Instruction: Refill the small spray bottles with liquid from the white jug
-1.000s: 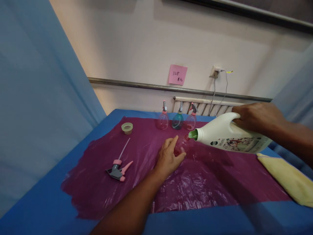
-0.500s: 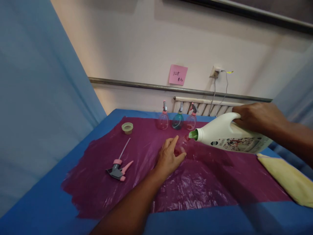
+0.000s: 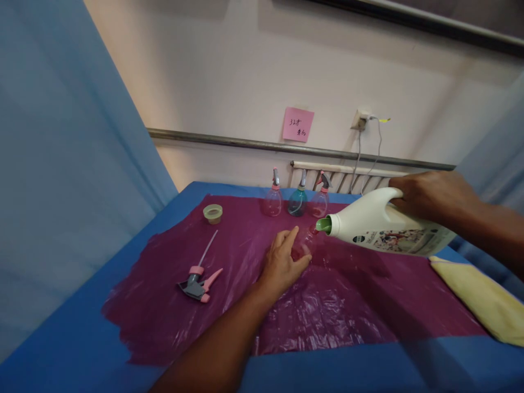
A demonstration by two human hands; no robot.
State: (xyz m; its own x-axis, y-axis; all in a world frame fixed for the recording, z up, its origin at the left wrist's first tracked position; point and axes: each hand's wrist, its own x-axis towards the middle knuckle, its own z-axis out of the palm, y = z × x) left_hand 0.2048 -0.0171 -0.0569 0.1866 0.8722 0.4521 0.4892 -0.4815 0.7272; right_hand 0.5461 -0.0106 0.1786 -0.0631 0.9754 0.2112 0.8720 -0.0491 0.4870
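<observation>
1. A blue cover (image 3: 327,368) spreads across the work surface, with a crinkled purple plastic sheet (image 3: 323,327) laid over most of it.
2. Nearest on the left, a grey-and-pink sprayer head (image 3: 194,286) lies on the sheet, its tube pointing away. Near the right edge lies a folded yellow cloth (image 3: 478,297).
3. The left hand (image 3: 282,262) curves around a clear pink bottle (image 3: 302,248) in the middle of the sheet, thumb and fingers spread to its width.
4. The right hand (image 3: 429,194) has its fingers wrapped about the handle of a cream jug (image 3: 380,226) — tipped nearly level, its green-lined mouth at the bottle's neck. Whether the two touch, I cannot tell.
5. Farther left stands a small round tub (image 3: 213,214).
6. Behind the bottle, three spray bottles stand upright in a row: pink (image 3: 273,203), teal (image 3: 298,203), pink (image 3: 320,204).
7. Farthest back — a metal rail (image 3: 245,143), a pink handwritten note (image 3: 298,124) and a wall socket (image 3: 360,120).
</observation>
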